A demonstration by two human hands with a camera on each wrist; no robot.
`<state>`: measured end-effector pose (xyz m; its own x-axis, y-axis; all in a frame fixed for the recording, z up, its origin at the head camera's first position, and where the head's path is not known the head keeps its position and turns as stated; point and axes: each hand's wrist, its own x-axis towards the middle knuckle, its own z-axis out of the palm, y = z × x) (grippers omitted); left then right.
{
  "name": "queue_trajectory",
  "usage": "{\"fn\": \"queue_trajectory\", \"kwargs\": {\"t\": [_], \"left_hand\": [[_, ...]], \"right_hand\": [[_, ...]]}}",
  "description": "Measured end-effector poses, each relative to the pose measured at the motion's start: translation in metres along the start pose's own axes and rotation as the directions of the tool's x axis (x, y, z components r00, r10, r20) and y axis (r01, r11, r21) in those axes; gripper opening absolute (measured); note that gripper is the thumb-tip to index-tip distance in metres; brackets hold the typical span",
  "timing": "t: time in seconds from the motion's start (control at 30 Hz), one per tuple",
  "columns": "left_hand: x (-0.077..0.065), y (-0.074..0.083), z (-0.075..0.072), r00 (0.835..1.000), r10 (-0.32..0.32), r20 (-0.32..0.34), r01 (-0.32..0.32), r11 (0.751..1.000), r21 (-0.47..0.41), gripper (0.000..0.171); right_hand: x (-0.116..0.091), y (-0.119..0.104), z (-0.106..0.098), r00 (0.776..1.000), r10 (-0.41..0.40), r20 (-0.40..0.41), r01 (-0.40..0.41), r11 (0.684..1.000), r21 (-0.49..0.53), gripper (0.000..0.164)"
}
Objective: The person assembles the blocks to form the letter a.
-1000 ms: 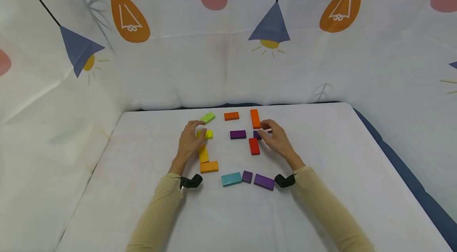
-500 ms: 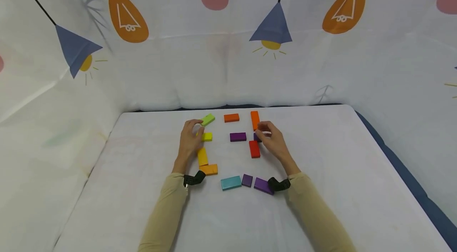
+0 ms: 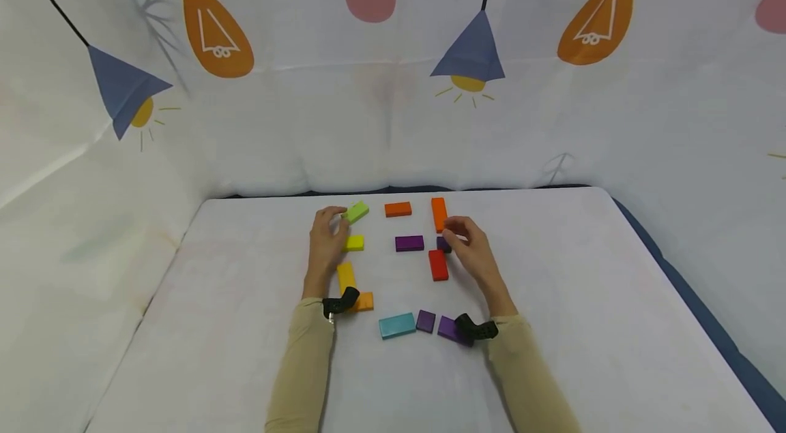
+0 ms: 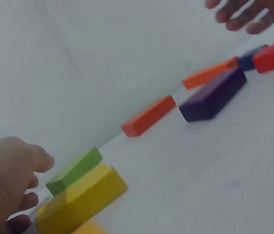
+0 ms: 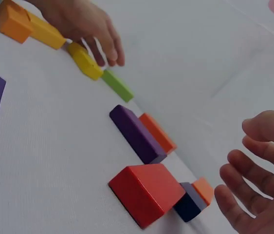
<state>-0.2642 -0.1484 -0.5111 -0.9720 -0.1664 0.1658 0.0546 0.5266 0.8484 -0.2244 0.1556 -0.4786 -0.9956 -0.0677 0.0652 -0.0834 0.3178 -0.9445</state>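
Observation:
My left hand [image 3: 327,241] is at the left end of the blocks, fingers loosely bent, holding nothing. Its fingertips are right at a lime green block [image 3: 356,212], and a yellow block [image 3: 354,243] lies beside its thumb. In the left wrist view a gap shows between the thumb and the green block [image 4: 74,171]. My right hand [image 3: 473,249] hovers with relaxed, spread fingers and holds nothing. Around it lie an orange block [image 3: 439,215], a small dark blue block [image 3: 443,245] and a red block [image 3: 439,265], the blue one partly hidden in the head view.
Between the hands lie an orange-red block [image 3: 398,209] and a purple block [image 3: 409,243]. Nearer are amber blocks [image 3: 346,276], a teal block [image 3: 397,326], a small purple block [image 3: 426,321] and a longer purple one [image 3: 448,329] partly under the right wrist camera [image 3: 475,329].
The left hand has shifted slightly and the right hand has drifted a little, both staying beside the same blocks. The head view has tilted up slightly. No block has visibly changed place.

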Motion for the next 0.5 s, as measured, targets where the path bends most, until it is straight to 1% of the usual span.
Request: {"fn": "queue_trajectory", "kwargs": {"t": [0.13, 0.23, 0.3, 0.4, 0.5], "left_hand": [[0.001, -0.003, 0.005, 0.999, -0.044, 0.030, 0.042, 0.998, 0.048, 0.035], [0.003, -0.004, 0.009, 0.998, -0.052, 0.032, 0.048, 0.991, 0.124, 0.040], [0.006, -0.004, 0.012, 0.999, -0.039, 0.022, 0.035, 0.987, 0.158, 0.044], [0.010, -0.002, 0.016, 1.000, 0.008, 0.005, -0.009, 0.977, 0.213, 0.049], [0.013, 0.000, 0.019, 0.999, 0.041, -0.003, -0.039, 0.968, 0.247, 0.050]], "right_hand": [[-0.002, 0.002, 0.003, 0.999, 0.026, 0.033, -0.026, 1.000, 0.003, 0.039], [-0.003, 0.002, 0.005, 0.998, 0.026, 0.050, -0.025, 1.000, -0.005, 0.039], [-0.002, 0.002, 0.004, 0.998, 0.012, 0.056, -0.011, 1.000, -0.011, 0.039], [0.001, 0.000, 0.003, 0.998, -0.014, 0.057, 0.015, 1.000, -0.018, 0.038], [0.003, 0.000, 0.000, 0.998, -0.017, 0.058, 0.019, 0.999, -0.027, 0.036]]}}
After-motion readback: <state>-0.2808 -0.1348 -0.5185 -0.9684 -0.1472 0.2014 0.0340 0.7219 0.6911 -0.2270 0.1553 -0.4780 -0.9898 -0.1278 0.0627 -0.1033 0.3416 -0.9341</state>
